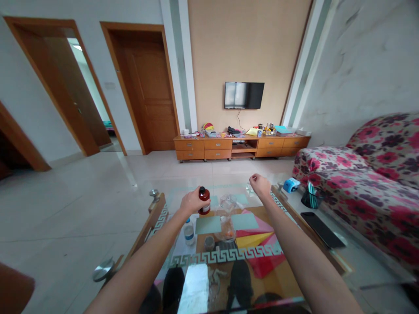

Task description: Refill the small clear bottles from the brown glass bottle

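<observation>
My left hand (190, 202) grips a small dark brown bottle (204, 201) with a black cap and white label, held upright above the glass table (183, 248). Raised over the table's far right corner, my right hand (259, 184) is closed in a loose fist; whether it holds anything small cannot be told. Between the hands lies a crumpled clear plastic bag (227, 216) with something orange at its bottom. Below the left hand stands a small plastic water bottle (189, 231), and a little cup (209, 242) sits beside it.
Coloured paper sheets (258, 244) lie on the table. A black phone (322, 229), a dark pen holder (310, 198) and a blue object (291, 185) rest at the right. A floral sofa (369, 174) stands right; a wooden TV cabinet (240, 147) is across the tiled floor.
</observation>
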`<state>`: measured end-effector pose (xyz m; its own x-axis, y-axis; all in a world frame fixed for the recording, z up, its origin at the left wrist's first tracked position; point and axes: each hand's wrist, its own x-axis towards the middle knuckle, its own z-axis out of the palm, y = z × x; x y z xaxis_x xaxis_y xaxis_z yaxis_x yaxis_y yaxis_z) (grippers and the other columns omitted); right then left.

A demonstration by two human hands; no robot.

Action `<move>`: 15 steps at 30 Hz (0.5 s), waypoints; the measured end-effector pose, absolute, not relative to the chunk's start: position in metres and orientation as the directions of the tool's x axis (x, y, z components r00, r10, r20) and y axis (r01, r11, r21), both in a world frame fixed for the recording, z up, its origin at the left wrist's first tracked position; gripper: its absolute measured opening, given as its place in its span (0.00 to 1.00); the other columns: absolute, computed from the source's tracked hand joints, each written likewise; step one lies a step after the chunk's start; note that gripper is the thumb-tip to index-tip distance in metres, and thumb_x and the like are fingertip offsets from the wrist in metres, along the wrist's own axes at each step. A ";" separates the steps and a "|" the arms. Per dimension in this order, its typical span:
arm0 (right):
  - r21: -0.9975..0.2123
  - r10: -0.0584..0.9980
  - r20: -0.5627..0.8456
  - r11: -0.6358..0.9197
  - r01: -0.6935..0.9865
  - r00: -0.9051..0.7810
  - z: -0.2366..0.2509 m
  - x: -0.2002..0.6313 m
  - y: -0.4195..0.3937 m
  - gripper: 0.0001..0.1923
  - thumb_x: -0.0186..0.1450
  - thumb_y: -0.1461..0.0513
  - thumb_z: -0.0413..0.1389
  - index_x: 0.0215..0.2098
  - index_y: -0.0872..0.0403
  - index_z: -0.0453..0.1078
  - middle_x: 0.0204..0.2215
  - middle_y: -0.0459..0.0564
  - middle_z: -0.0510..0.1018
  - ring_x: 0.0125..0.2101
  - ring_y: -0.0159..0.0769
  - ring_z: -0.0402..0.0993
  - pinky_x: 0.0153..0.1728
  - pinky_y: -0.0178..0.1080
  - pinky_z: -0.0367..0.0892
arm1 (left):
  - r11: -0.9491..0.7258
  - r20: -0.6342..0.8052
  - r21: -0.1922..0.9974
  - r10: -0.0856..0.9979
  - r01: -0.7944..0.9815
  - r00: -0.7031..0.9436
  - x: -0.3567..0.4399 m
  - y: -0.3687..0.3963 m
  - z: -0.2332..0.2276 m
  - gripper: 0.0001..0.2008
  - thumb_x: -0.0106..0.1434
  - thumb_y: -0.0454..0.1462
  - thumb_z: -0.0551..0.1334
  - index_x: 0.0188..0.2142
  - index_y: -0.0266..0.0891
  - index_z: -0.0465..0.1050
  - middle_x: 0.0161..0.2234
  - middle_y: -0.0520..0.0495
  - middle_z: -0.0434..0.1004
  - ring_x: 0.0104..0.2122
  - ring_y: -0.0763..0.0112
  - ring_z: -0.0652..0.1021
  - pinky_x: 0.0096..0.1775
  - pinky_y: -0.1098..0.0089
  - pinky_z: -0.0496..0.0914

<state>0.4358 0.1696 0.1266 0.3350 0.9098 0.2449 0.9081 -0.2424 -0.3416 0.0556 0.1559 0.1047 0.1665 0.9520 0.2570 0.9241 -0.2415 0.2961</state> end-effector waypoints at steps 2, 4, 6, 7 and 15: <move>-0.356 0.859 0.373 -0.216 0.909 0.351 0.127 0.444 0.166 0.27 0.78 0.53 0.44 0.69 0.47 0.69 0.62 0.58 0.77 0.57 0.48 0.77 0.57 0.45 0.68 | -0.244 0.256 0.295 0.952 0.924 0.170 0.055 0.157 0.103 0.34 0.58 0.61 0.67 0.59 0.48 0.71 0.43 0.41 0.85 0.43 0.49 0.84 0.40 0.64 0.69; -0.363 0.826 0.476 -0.128 0.923 0.302 0.122 0.449 0.166 0.27 0.76 0.53 0.47 0.70 0.44 0.68 0.68 0.54 0.70 0.61 0.47 0.73 0.62 0.45 0.66 | -0.242 0.260 0.296 0.951 0.924 0.166 0.055 0.158 0.102 0.32 0.59 0.60 0.67 0.57 0.48 0.72 0.43 0.42 0.85 0.43 0.49 0.84 0.40 0.64 0.69; -0.376 0.840 0.477 -0.071 0.924 0.258 0.114 0.452 0.170 0.28 0.74 0.52 0.53 0.70 0.43 0.69 0.73 0.53 0.62 0.67 0.49 0.67 0.66 0.46 0.62 | -0.243 0.266 0.300 0.950 0.922 0.164 0.055 0.158 0.102 0.32 0.59 0.59 0.67 0.56 0.48 0.72 0.43 0.42 0.85 0.43 0.49 0.84 0.40 0.64 0.69; -0.386 0.865 0.437 -0.069 0.920 0.248 0.110 0.452 0.172 0.29 0.73 0.52 0.54 0.71 0.43 0.68 0.75 0.53 0.59 0.70 0.50 0.63 0.68 0.47 0.60 | -0.244 0.267 0.305 0.950 0.920 0.163 0.055 0.157 0.103 0.32 0.59 0.59 0.67 0.57 0.48 0.72 0.43 0.42 0.85 0.43 0.49 0.84 0.40 0.64 0.69; -0.397 0.953 0.252 -0.055 0.916 0.167 0.084 0.450 0.176 0.31 0.72 0.52 0.57 0.71 0.51 0.68 0.70 0.61 0.67 0.70 0.50 0.63 0.68 0.45 0.61 | -0.223 0.253 0.346 0.957 0.911 0.138 0.055 0.148 0.113 0.31 0.58 0.57 0.68 0.57 0.49 0.72 0.43 0.43 0.86 0.44 0.50 0.84 0.41 0.65 0.70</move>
